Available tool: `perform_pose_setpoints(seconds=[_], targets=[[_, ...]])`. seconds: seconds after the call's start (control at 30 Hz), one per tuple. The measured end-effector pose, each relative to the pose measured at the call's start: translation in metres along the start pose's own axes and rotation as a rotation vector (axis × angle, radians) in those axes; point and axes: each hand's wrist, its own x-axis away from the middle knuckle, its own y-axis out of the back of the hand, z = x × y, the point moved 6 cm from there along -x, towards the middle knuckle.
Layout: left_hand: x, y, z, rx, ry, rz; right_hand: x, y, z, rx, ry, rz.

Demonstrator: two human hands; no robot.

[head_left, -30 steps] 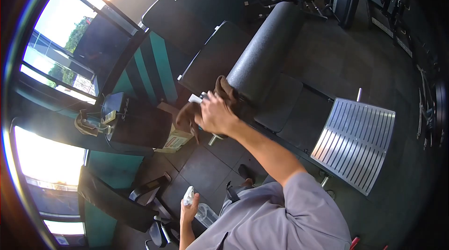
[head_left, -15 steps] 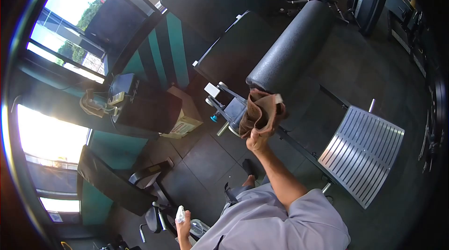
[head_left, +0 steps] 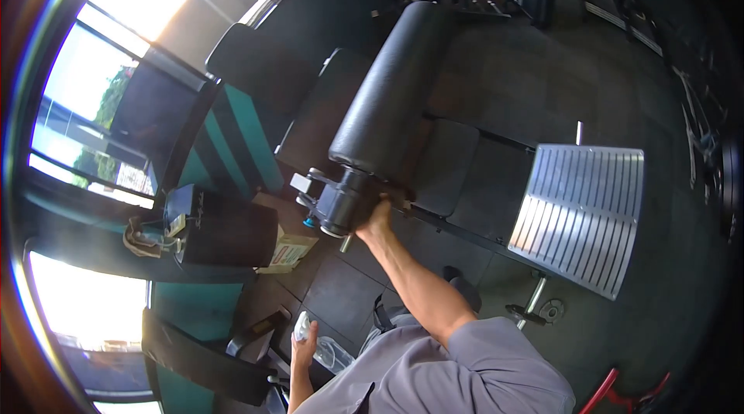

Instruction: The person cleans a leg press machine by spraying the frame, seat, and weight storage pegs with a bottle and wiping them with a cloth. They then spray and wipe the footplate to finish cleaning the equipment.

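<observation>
My right hand (head_left: 378, 218) reaches forward to the near end of a long black roller pad (head_left: 387, 96) and presses against its underside beside the metal hub (head_left: 341, 205). It grips a brown cloth (head_left: 400, 197), of which only a small edge shows past the fingers. My left hand (head_left: 302, 334) hangs low by my side and holds a clear spray bottle (head_left: 329, 350). A grey sleeve covers my right upper arm.
A ribbed metal footplate (head_left: 581, 212) lies to the right of the pad. On the left stand a black cylindrical bin (head_left: 225, 236), a cardboard box (head_left: 291, 251) and teal-striped wall panels below bright windows (head_left: 85, 96). Dark seat pads and other gym machines fill the back.
My right hand, which held the brown cloth up in the air below the pad, has moved to the pad's near end and pressed the cloth under it. The view has shifted.
</observation>
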Motion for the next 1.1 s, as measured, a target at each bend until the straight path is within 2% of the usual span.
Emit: perform_pose_setpoints(seconds=[0.07,0.1,0.13,0.17,0.2,0.27,0.33,0.4,0.43,0.5,0.53,0.57,0.63,0.7,0.73,0.77,0.8,0.83,0.87,0.93,1.0,1.1], targets=[[-0.009,-0.006,-0.011,-0.05,-0.036,0.017,0.018,0.0,-0.002,0.079,-0.049,-0.163],[-0.013,-0.007,-0.014,-0.068,-0.065,0.021,0.014,0.029,-0.001,0.176,-0.05,-0.104],[-0.016,-0.011,-0.018,-0.037,-0.088,0.021,0.03,0.028,0.012,0.204,0.012,-0.07],[-0.019,-0.016,-0.021,-0.005,-0.112,0.022,0.054,0.018,0.025,0.239,0.064,-0.035],[-0.025,-0.018,-0.009,-0.002,-0.054,0.072,0.079,0.0,0.039,0.278,0.101,-0.002],[-0.025,-0.018,-0.008,-0.039,-0.048,0.048,0.127,-0.056,0.085,0.335,0.193,0.067],[-0.025,-0.018,0.011,-0.077,0.033,0.07,0.15,-0.095,0.124,0.437,0.213,0.197],[-0.021,-0.019,0.029,-0.036,0.03,0.011,0.137,-0.119,0.153,0.791,0.396,0.362],[-0.017,-0.02,0.03,-0.014,0.017,-0.019,0.125,-0.13,0.152,1.099,0.353,0.318],[-0.009,-0.021,0.034,0.015,0.035,-0.04,0.085,-0.161,0.128,1.518,0.59,0.396],[-0.006,-0.024,0.048,0.033,0.049,-0.061,0.037,-0.135,0.117,1.821,0.208,0.311],[-0.002,-0.028,0.063,0.03,0.055,-0.075,0.048,-0.164,0.092,2.089,0.71,0.531],[0.01,-0.032,0.082,0.074,0.106,-0.128,0.068,-0.168,0.032,2.086,0.995,0.839],[0.028,-0.031,0.091,0.17,0.197,-0.197,0.097,-0.126,-0.009,2.046,0.677,0.96],[0.035,-0.033,0.099,0.19,0.27,-0.22,0.114,-0.105,-0.029,2.174,0.629,1.055],[0.044,-0.036,0.107,0.21,0.296,-0.262,0.117,-0.083,-0.045,2.689,0.813,1.236],[0.052,-0.039,0.117,0.227,0.323,-0.303,0.115,-0.092,-0.057,2.767,0.821,1.179],[0.059,-0.043,0.126,0.243,0.363,-0.32,0.109,-0.099,-0.072,2.827,0.756,1.217],[0.065,-0.046,0.127,0.248,0.322,-0.34,0.099,-0.104,-0.082,2.896,0.683,1.229],[0.069,-0.061,0.142,0.229,0.258,-0.337,0.052,-0.092,-0.099,3.053,0.408,1.233],[0.071,-0.067,0.146,0.214,0.261,-0.346,-0.003,-0.067,-0.119,3.245,-0.134,1.216],[0.079,-0.075,0.151,0.213,0.355,-0.346,0.018,-0.068,-0.125,3.424,0.003,1.433]])
